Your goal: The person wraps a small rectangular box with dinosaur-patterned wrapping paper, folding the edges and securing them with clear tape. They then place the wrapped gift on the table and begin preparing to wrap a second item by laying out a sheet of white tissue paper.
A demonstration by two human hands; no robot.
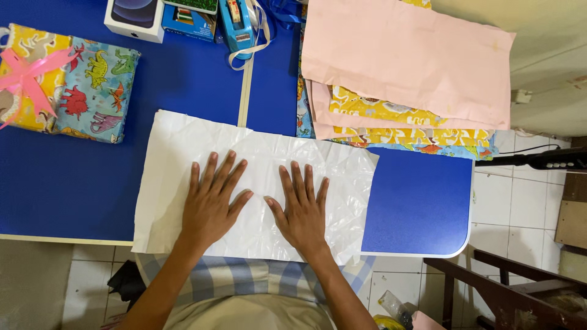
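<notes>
My left hand (211,205) and right hand (301,211) lie spread flat, holding nothing, on the crinkled white sheet (244,183) at the blue tabletop's (73,183) near edge; sheet unfolded, nothing placed on it yet.

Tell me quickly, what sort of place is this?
Likely a home gift-wrapping table: both hands flat on crinkled white paper, a wrapped gift, patterned paper sheets, a tape dispenser.

A home corner served as a gift-wrapping station: a blue table (422,208) stood on a white tiled floor (513,201), holding a wrapped parcel (67,82) with a pink bow (24,76), stacked wrapping paper (403,61) and a tape dispenser (238,24). A wooden chair (507,287) stood beside the table.
</notes>
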